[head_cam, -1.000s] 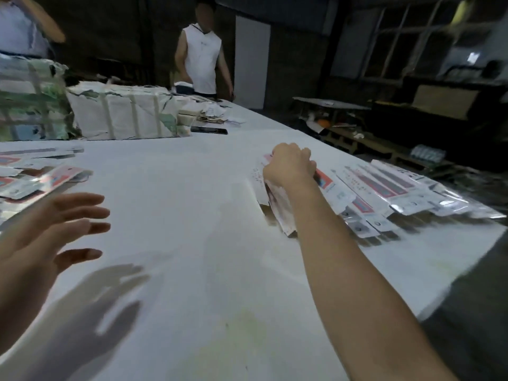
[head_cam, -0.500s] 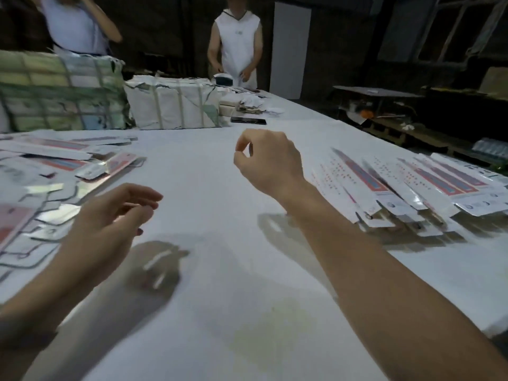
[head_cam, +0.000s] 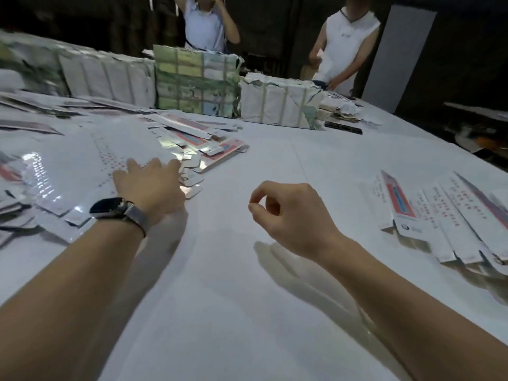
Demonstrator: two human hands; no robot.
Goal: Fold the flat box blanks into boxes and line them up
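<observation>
Blanks (head_cam: 192,138) lie in a loose heap on the left of the white table (head_cam: 275,312), too many and too overlapped to count: flat glossy card pieces, white with red-and-blue panels and small tabbed ends. At the right edge stands a row of folded boxes (head_cam: 428,215), about six in sight, long narrow white sleeves printed with red text, set side by side and running out of view. Three strapped bundles (head_cam: 196,83), blocky and wrapped in torn paper, line the far side, and two people in white sleeveless tops stand behind them.

Left hand (head_cam: 149,185), a dark watch (head_cam: 108,207) on its wrist, reaches flat over the heap's near edge, fingers straight and spread, touching the blanks. Right hand (head_cam: 286,213) hovers above bare table between heap and row, fingers loosely curled, thumb and forefinger nearly meeting, holding nothing.
</observation>
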